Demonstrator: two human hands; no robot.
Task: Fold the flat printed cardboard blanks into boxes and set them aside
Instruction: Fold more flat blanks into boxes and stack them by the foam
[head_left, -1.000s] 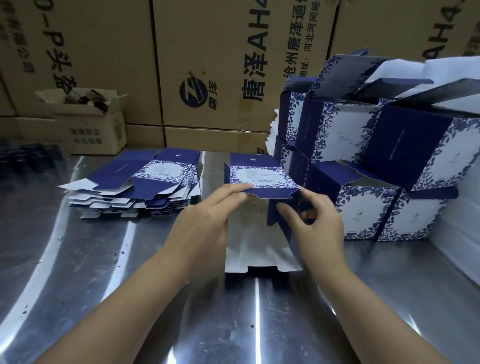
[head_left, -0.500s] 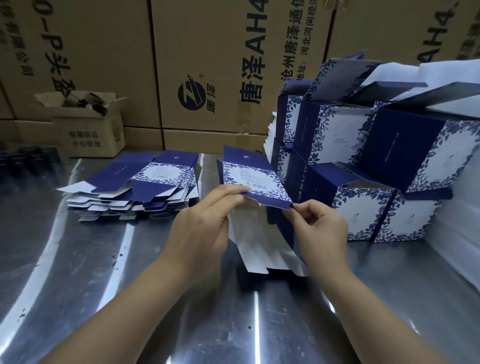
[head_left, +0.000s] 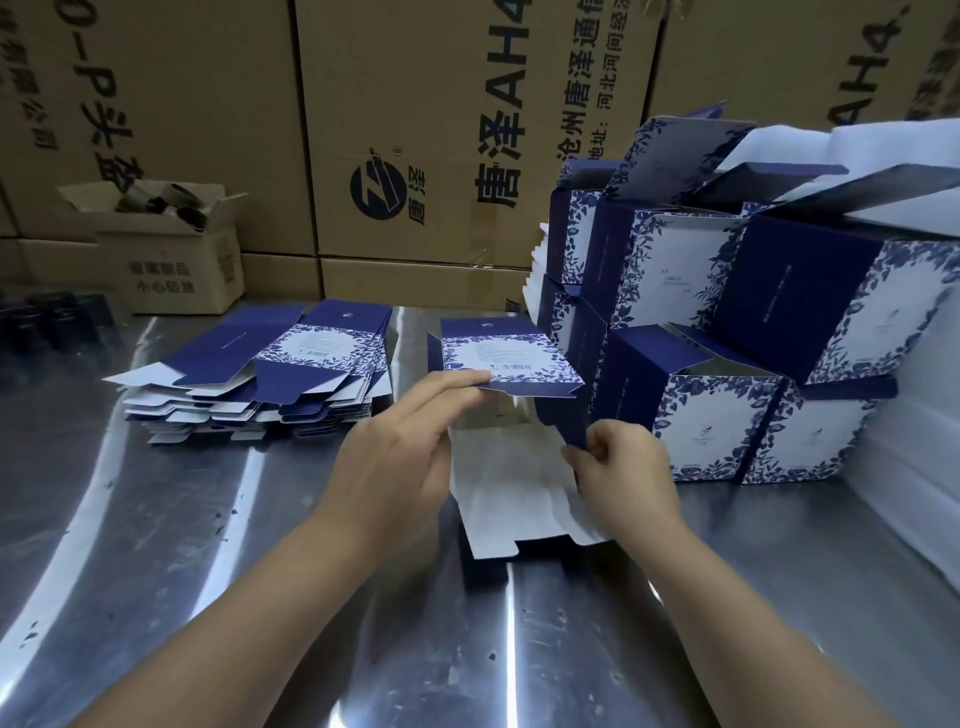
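Observation:
A navy and white floral cardboard blank (head_left: 506, 358) is half opened in front of me, its printed panel facing up and its white inner flap (head_left: 511, 493) hanging toward me. My left hand (head_left: 400, 457) holds the near edge of the printed panel with extended fingers. My right hand (head_left: 621, 467) pinches the navy side panel at the blank's right edge. A stack of flat blanks (head_left: 270, 374) lies to the left on the steel table (head_left: 208, 571). Folded boxes (head_left: 727, 353) are piled at the right, several with lids open.
Large brown shipping cartons (head_left: 441, 145) form a wall behind the table. A small open carton (head_left: 171, 249) with dark cylinders sits at the back left. A white surface (head_left: 914, 493) borders the table's right side.
The blank's printed panel has levelled out from its earlier tilt. My right hand has shifted right and down along the navy side panel, spreading the blank wider. The white flap hangs lower.

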